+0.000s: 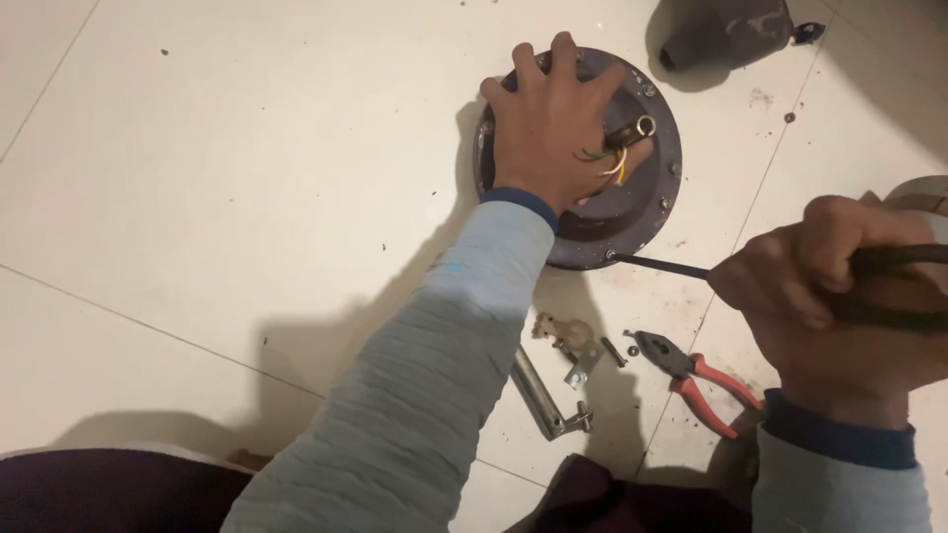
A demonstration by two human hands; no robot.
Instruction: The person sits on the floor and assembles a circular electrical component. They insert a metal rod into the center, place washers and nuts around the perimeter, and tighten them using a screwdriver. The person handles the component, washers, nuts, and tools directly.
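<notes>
A round dark grey motor housing [647, 202] lies on the white tiled floor, with a short metal shaft [632, 131] and coloured wires [614, 166] coming out of its middle. My left hand [553, 123] lies flat on top of the housing, fingers spread over its far rim. My right hand [844, 296] grips the black handle of a screwdriver [660, 265]. The screwdriver's thin shaft reaches left and its tip touches the near rim of the housing.
Red-handled pliers [696, 375] lie on the floor near my right hand. A metal rod [538, 395] and a small bracket [573, 341] rest beside them, with a loose screw [614, 351]. A dark cover piece [726, 35] sits at the top right.
</notes>
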